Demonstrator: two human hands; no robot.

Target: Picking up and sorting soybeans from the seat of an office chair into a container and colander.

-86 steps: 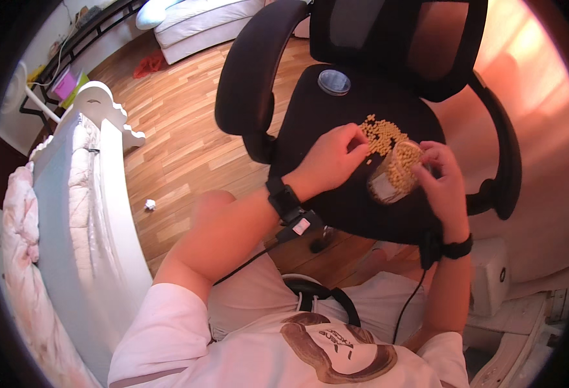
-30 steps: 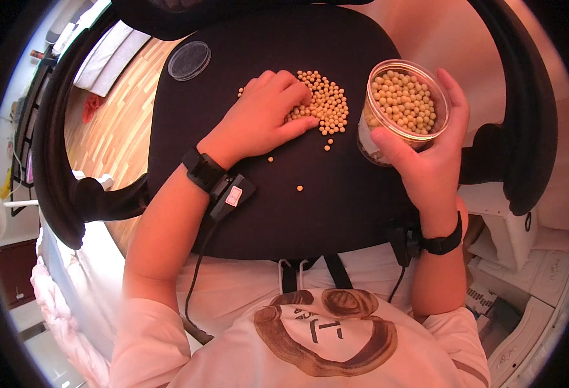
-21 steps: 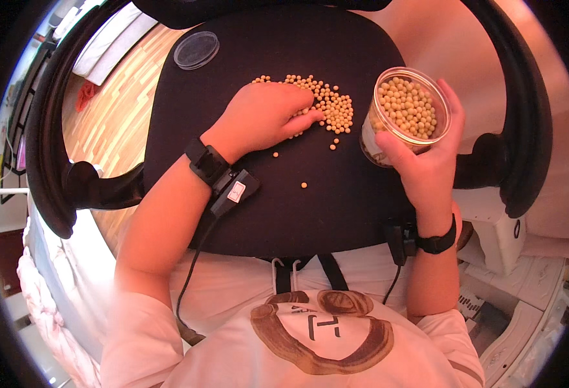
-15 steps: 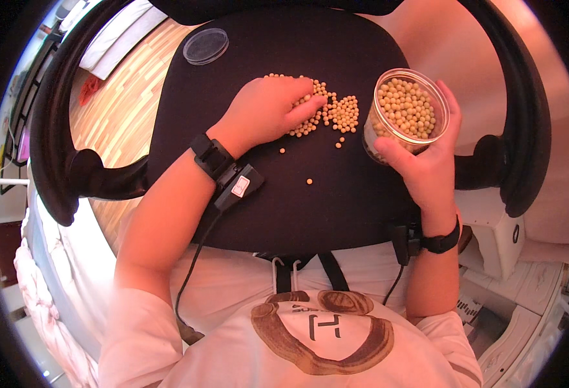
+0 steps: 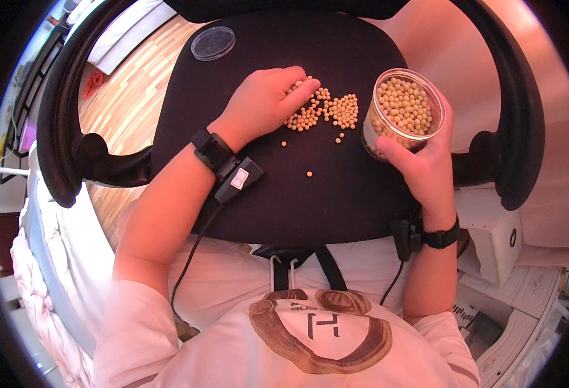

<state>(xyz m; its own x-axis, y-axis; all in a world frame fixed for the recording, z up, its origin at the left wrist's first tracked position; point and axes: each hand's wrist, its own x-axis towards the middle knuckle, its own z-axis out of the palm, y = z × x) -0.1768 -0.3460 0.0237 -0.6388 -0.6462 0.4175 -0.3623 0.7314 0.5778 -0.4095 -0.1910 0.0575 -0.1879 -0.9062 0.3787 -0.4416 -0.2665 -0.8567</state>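
Pale yellow soybeans (image 5: 344,111) lie in a loose heap on a black chair seat (image 5: 284,200), with a few stray beans nearer to me. My left hand (image 5: 262,103) rests at the heap's left side, fingers curled over some beans; its fingertips are partly hidden. A clear round jar (image 5: 369,132), nearly full of soybeans, is gripped by my right hand (image 5: 426,165), thumb on the near side and fingers behind. The jar's open mouth faces up, to the right of the heap. At the seat's far left lies a clear round lid (image 5: 213,43).
Curved black armrests (image 5: 61,149) flank the seat on both sides. A cable (image 5: 190,258) runs from the device on my left wrist to my lap. Wooden floor (image 5: 132,97) shows at the left, and a white box-like unit (image 5: 494,239) stands at the right.
My left hand has moved slightly away from me, covering beans that showed beyond its knuckles. My right hand keeps the jar in nearly the same place. The view has shifted a little.
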